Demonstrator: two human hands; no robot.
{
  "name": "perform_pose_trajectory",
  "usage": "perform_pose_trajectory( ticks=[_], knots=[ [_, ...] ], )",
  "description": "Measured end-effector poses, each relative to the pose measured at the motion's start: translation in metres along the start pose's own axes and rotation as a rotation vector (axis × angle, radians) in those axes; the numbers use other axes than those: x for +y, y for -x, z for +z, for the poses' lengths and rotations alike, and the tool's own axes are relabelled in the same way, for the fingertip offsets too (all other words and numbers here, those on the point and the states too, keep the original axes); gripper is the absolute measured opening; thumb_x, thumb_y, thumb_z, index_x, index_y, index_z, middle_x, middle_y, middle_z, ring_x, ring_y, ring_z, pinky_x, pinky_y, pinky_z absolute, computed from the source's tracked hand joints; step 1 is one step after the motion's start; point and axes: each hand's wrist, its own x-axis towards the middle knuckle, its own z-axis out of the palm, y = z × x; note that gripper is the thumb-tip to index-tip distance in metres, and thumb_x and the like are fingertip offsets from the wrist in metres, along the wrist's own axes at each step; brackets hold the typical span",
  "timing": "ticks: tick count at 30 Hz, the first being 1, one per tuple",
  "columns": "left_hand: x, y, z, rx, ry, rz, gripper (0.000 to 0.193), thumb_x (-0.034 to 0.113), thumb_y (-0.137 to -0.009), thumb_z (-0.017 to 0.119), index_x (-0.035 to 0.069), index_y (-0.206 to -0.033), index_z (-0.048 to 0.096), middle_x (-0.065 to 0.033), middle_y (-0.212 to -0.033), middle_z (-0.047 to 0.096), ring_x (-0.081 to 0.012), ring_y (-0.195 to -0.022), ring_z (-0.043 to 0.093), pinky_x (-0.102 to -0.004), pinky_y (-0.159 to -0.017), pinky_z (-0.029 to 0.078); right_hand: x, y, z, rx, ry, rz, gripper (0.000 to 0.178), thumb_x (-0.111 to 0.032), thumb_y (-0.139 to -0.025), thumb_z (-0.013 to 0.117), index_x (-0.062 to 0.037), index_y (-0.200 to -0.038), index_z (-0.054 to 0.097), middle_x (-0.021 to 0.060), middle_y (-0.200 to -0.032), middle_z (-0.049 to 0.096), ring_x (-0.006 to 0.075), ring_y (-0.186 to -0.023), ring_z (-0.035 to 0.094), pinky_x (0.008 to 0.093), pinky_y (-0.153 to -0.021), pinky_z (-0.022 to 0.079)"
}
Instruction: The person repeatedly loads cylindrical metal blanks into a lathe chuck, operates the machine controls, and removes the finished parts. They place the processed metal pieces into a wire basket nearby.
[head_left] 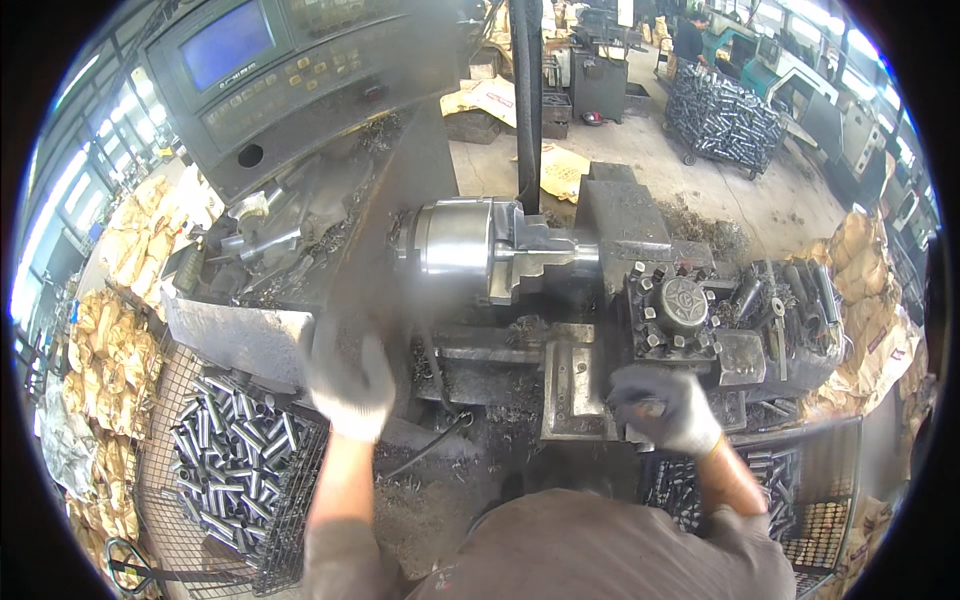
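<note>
Right hand (pixel 665 408) in a grey glove has its fingers closed round a handle (pixel 645 408) on the near side of the lathe carriage (pixel 575 385), right under the tool post (pixel 682 305), so it's placed to crank. Left hand (pixel 345 385) is blurred near the chuck (pixel 455 238); can't tell if its fingers are open or holding anything.

Glossy polished-steel chuck (pixel 455 240), matt grimy cast-metal tool post (pixel 682 305) — white knit-cloth gloves, dull metal tubes (pixel 228 455) in a wire basket (pixel 290 520).
</note>
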Motion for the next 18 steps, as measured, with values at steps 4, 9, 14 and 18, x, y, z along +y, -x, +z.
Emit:
perform_pose_trajectory(
  ticks=[4,9,14,18],
  knots=[
    [-0.016,-0.135,0.100,-0.118,-0.194,0.050,0.062,0.016,-0.099,0.064,-0.004,-0.155,0.048,-0.0282,-0.123,0.073,-0.0461,-0.107,0.073,-0.0514,-0.097,0.059,0.023,0.029,0.027,-0.071,-0.073,0.092,0.034,-0.003,-0.087,0.080,0.0003,-0.121,0.075,0.0097,-0.095,0.081,0.0176,-0.088,0.080,0.0316,-0.081,0.064],
    [-0.046,-0.238,0.180,-0.495,-0.463,-0.208,0.085,0.027,-0.097,0.064,0.007,-0.169,0.023,-0.0287,-0.113,0.075,-0.0477,-0.095,0.076,-0.0548,-0.087,0.061,0.050,0.062,0.033,-0.119,-0.176,0.235,0.024,-0.013,-0.092,0.079,-0.0028,-0.113,0.078,0.0098,-0.093,0.079,0.0142,-0.087,0.076,0.0342,-0.078,0.062],
    [-0.035,-0.224,0.174,-0.323,-0.486,-0.160,0.085,0.027,-0.093,0.070,0.006,-0.166,0.031,-0.0294,-0.109,0.075,-0.0484,-0.096,0.075,-0.0535,-0.085,0.061,0.060,0.071,0.035,-0.197,-0.150,0.313,0.032,-0.013,-0.093,0.076,0.0009,-0.122,0.075,0.0131,-0.098,0.080,0.0156,-0.089,0.078,0.0326,-0.081,0.063],
    [0.046,-0.103,0.131,-0.262,0.232,-0.098,0.042,0.022,-0.089,0.074,0.002,-0.126,0.069,-0.0236,-0.101,0.074,-0.0448,-0.086,0.074,-0.0537,-0.080,0.061,0.079,0.067,0.052,-0.258,-0.191,0.316,0.032,-0.013,-0.092,0.076,0.0014,-0.121,0.075,0.0137,-0.100,0.081,0.0143,-0.090,0.077,0.0318,-0.082,0.062]
  ],
)
